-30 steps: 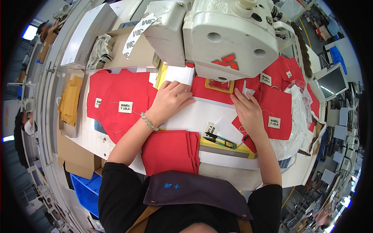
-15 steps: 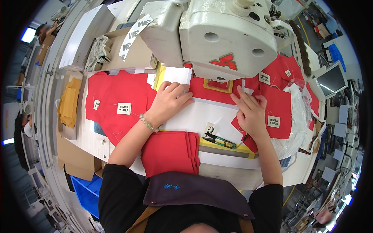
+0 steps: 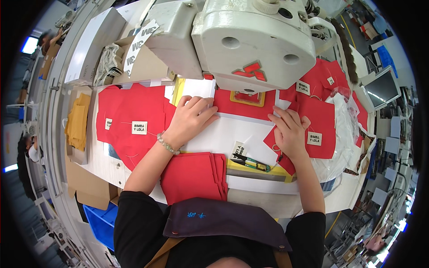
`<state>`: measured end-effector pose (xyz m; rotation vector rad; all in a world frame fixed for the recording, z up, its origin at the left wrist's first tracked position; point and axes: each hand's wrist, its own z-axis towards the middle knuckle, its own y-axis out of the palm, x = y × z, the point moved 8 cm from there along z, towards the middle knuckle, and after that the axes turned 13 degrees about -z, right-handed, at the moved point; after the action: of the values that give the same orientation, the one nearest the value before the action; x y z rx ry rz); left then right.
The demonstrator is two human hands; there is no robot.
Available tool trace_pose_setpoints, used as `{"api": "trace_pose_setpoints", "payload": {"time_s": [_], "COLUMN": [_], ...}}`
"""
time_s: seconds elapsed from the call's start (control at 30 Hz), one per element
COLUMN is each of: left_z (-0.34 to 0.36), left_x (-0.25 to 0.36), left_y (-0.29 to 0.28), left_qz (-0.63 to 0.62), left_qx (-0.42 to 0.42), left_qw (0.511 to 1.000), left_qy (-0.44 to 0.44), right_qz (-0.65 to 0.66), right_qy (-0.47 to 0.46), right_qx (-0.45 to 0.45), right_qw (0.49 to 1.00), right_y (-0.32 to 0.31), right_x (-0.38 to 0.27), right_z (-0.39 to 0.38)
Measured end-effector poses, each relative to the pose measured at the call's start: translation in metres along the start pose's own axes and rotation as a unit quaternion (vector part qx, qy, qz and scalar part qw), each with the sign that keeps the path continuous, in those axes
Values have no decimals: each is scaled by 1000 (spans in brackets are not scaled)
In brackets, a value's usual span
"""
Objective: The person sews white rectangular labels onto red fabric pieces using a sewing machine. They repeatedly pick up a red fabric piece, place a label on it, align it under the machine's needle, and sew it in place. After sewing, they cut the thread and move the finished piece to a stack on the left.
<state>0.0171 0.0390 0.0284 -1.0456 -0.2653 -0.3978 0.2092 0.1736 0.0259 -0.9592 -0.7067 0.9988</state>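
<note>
My left hand (image 3: 191,119), with a beaded bracelet at the wrist, lies with its fingers outstretched at the left edge of a red fabric piece (image 3: 222,102) under the sewing machine (image 3: 254,42). A yellow-edged clamp frame (image 3: 247,98) sits on that piece below the machine head. At the opposite edge, my right hand (image 3: 289,130) rests its extended fingers on the white sheet (image 3: 210,139) and fabric. A small ring and a dark object show beneath its palm, too hidden to name. Thread snips (image 3: 253,164) with green handles lie between my forearms, beside a loose label (image 3: 238,150).
Red pieces with white labels spread at left (image 3: 125,109) and right (image 3: 318,120). A stack of red squares (image 3: 193,177) lies near my body. Yellow pieces fill a narrow box (image 3: 78,123). A clear plastic bag (image 3: 344,134) and a monitor (image 3: 380,90) are at right.
The view has shifted slightly, so the machine and table things appear a little further left. Both hands keep nearly the same pose at the fabric's edges.
</note>
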Motion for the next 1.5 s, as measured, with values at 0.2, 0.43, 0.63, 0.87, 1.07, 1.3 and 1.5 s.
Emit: {"api": "trace_pose_setpoints", "payload": {"time_s": [0.2,0.43,0.63,0.87,1.07,1.3,1.5], "left_z": [1,-1,-1,0,-1,9,5], "left_x": [0,-2,0,4,3,19,64], "left_y": [-2,0,-1,-3,-2,1,36], "left_qz": [-2,-7,0,11,6,-55,-219], "left_qx": [0,-2,-7,7,1,-81,-172], "left_qw": [1000,1000,1000,1000,1000,995,958], "left_qy": [-8,-13,1,19,23,-2,-76], "right_qz": [-34,-60,-65,-71,-61,-52,91], "right_qy": [12,-3,-13,-27,-19,-24,-100], "right_qx": [-9,28,48,61,62,32,-30], "right_qw": [999,998,997,995,996,998,990], "right_y": [2,-1,-3,-5,-4,-6,-27], "right_x": [1,-2,-4,-6,-5,-6,-37], "right_z": [1,-3,-5,-5,-5,-1,-1]}}
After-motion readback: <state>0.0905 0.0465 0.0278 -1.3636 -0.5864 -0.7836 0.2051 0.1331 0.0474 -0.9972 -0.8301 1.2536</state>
